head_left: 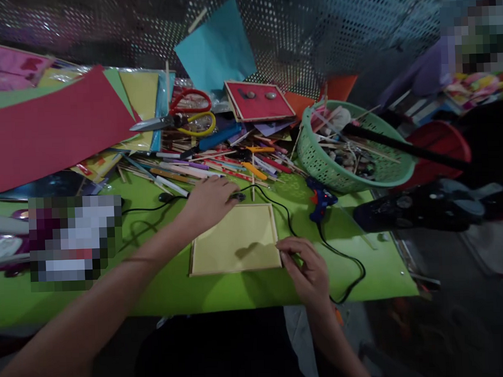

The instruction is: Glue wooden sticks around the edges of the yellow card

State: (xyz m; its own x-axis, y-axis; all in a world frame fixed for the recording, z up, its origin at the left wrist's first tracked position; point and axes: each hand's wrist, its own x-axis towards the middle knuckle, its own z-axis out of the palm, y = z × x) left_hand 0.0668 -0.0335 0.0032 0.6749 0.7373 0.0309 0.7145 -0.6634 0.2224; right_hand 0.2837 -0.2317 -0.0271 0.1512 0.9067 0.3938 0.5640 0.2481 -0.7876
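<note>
A yellow panel (pixel 224 247) with a thin wooden stick frame lies flat on the green table, with a shadow across its lower right. My right hand (pixel 307 266) is at the panel's right edge, thumb and forefinger closed on the frame. Beyond the panel's top left corner, my left hand (pixel 213 203) stretches over a black cord, fingers apart and bent down. By its fingertips is a small dark object (pixel 238 196) whose kind I cannot make out. Several pens and sticks (pixel 193 169) lie just past that hand.
A blue glue gun (pixel 321 200) with a black cord lies right of the panel. Behind it stands a green basket (pixel 354 179) of odds and ends. Scissors (pixel 183 116), a red framed panel (pixel 259 103) and red paper (pixel 59 126) lie at the back.
</note>
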